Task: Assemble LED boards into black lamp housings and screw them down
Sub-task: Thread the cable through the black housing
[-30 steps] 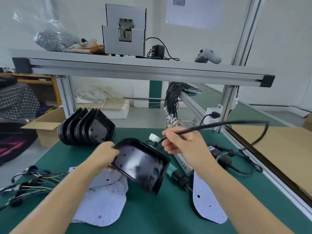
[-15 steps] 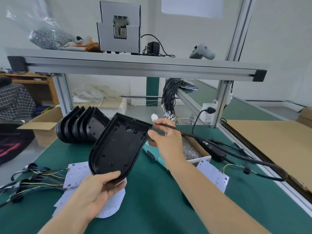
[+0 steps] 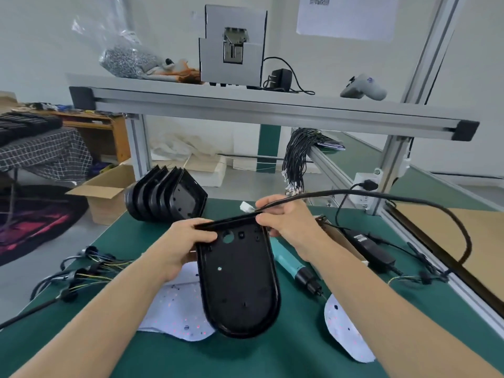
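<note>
Housing, one black oval lamp shell, is held at frame centre above the green tabletop, hollow side facing the camera. Left hand clamps its upper left rim. Right hand pinches one black cable at the upper right rim. Five more shells stand stacked behind. At least two white LED boards lie below.

1. Both bare arms reach forward from the bottom corners.
2. The left hand is curled, with its thumb on top, and grips the upper left edge of the black housing.
3. The right hand pinches a black cable near its white plug.
</note>
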